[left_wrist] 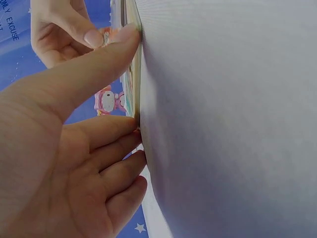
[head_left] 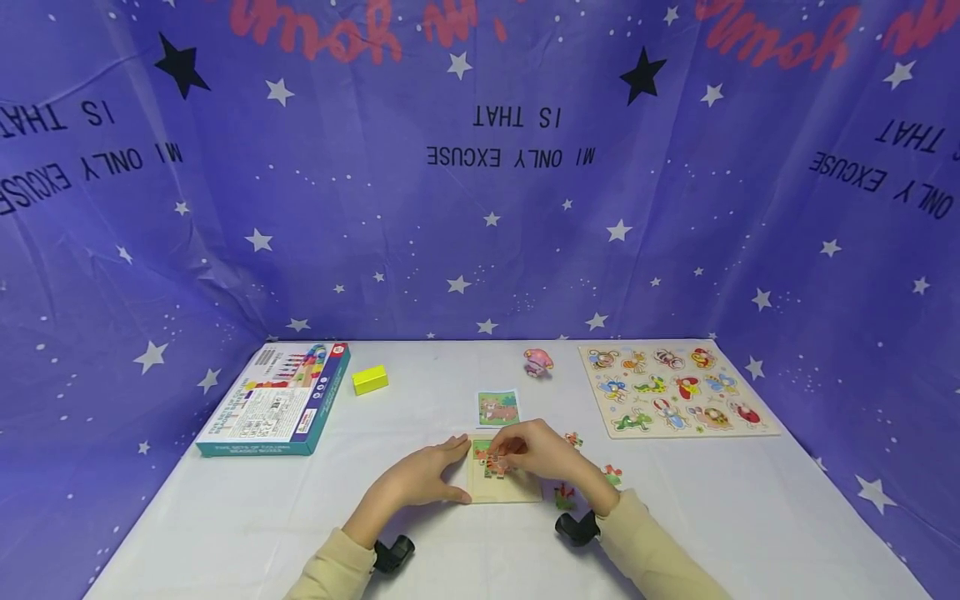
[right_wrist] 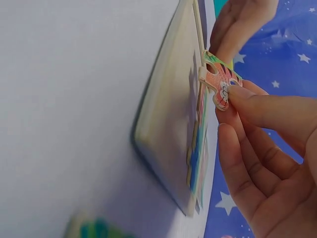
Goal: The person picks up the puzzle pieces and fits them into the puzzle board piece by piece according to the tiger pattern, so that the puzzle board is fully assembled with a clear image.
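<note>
A small wooden puzzle board (head_left: 517,492) lies on the white table in front of me. My left hand (head_left: 420,477) is at its left side, thumb and fingers fairly straight, their tips touching the board's edge. Over the upper part of the board, my right hand (head_left: 538,450) pinches an orange animal-print puzzle piece (right_wrist: 220,87) between thumb and fingers. In the right wrist view this piece is tilted above the board, partly covered by the fingertips. Loose puzzle pieces lie right of the board: one by the right hand (head_left: 573,438), one green and red (head_left: 564,497), another near the forearm (head_left: 611,475).
Beyond the board lies a picture card (head_left: 498,409). A pink toy figure (head_left: 537,362) stands farther back. A yellow block (head_left: 370,380) and a flat box (head_left: 270,400) sit at left. At right is a wooden insect puzzle (head_left: 675,390). Purple star-print cloth surrounds the table.
</note>
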Available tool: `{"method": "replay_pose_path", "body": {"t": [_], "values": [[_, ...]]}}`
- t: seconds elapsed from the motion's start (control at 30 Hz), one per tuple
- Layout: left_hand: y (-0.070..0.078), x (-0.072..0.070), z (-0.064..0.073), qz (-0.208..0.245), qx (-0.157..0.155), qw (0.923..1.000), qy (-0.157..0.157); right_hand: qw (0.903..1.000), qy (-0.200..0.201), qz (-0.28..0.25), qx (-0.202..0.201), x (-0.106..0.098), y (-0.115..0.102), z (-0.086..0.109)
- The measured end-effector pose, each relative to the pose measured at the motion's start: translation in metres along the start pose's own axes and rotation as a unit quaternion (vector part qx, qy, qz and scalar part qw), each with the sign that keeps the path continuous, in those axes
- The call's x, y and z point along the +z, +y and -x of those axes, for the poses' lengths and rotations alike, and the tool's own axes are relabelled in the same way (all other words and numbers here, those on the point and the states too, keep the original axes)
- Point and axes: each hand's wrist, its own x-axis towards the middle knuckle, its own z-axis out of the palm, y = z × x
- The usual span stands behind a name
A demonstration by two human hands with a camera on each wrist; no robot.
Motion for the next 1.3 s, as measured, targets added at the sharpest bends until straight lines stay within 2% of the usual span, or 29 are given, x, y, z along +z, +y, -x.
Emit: {"method": "replay_pose_path", "body": {"t": [0.23,0.53,0.87,1.3], "values": [[0.000,0.000,0.001,0.002,0.007,1.0000,0.002,0.9998,-0.006,0.016,-0.012,0.009,-0.004,-0.010],[-0.001,0.001,0.001,0.001,0.013,0.9999,0.004,0.9993,0.004,0.036,-0.004,0.014,0.000,-0.017],[0.000,0.001,0.001,0.000,0.012,0.9999,0.003,0.9997,-0.004,0.021,0.008,0.016,0.001,-0.019],[-0.002,0.002,0.000,-0.004,0.014,0.9999,0.005,0.9997,-0.017,0.015,-0.002,0.017,0.002,-0.020]]}}
